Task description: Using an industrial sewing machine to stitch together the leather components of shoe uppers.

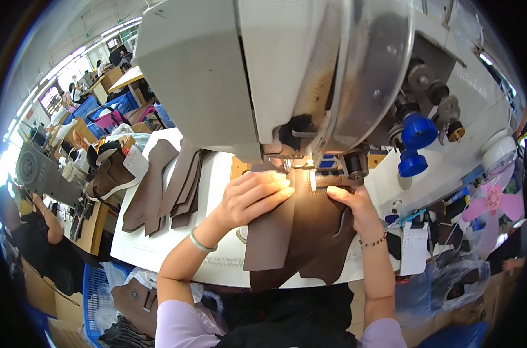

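Note:
My left hand (255, 198) lies on a brown leather-like strip (268, 240), its fingers stretched over the top beside the sewing machine's lit needle area; its thumb is hidden. Under and to the right of the strip is a larger, darker brown piece (315, 238) with a curved, notched edge, overhanging the table's front edge. My right hand (356, 209) grips this piece's right side, thumb on top and the other fingers out of sight. Both pieces reach under the sewing machine (200, 81), whose head hides the far ends. The needle tip is too small to make out.
On the white table (142, 255), several cut brown pieces (185, 182) lie left of my hands. Behind them stands a brown shoe (114, 174). Blue knobs (419, 130) jut from the machine's right side. A pink fan (493, 200) is far right; a blue basket (91, 301) stands lower left.

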A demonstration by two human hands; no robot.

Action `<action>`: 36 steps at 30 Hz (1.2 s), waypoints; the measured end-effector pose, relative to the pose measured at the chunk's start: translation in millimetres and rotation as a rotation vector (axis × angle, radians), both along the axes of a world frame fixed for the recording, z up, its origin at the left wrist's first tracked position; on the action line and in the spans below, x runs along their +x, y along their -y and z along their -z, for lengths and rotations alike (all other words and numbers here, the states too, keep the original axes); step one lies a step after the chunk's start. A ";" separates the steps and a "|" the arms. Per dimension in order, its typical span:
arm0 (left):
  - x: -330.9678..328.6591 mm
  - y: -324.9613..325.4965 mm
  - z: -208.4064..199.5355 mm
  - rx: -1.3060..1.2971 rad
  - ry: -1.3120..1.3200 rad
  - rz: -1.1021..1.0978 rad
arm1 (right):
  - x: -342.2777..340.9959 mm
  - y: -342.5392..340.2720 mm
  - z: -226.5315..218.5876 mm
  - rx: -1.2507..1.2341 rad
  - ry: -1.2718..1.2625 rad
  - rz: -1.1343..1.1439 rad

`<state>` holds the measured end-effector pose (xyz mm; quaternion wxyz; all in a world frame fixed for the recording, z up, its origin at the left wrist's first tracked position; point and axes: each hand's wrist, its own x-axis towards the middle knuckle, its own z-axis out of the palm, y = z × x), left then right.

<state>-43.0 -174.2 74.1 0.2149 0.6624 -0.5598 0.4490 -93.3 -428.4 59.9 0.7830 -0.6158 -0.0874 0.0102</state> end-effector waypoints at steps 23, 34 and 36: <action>-20.4 -9.8 0.3 0.123 -0.135 -0.012 | -7.7 13.2 8.7 0.195 -0.064 -0.311; -23.6 -2.8 -0.3 -0.028 -0.169 -0.001 | -9.2 13.2 8.0 0.192 -0.090 -0.331; -25.8 -0.1 2.2 -0.045 -0.176 -0.006 | -9.0 13.3 10.5 0.228 -0.102 -0.347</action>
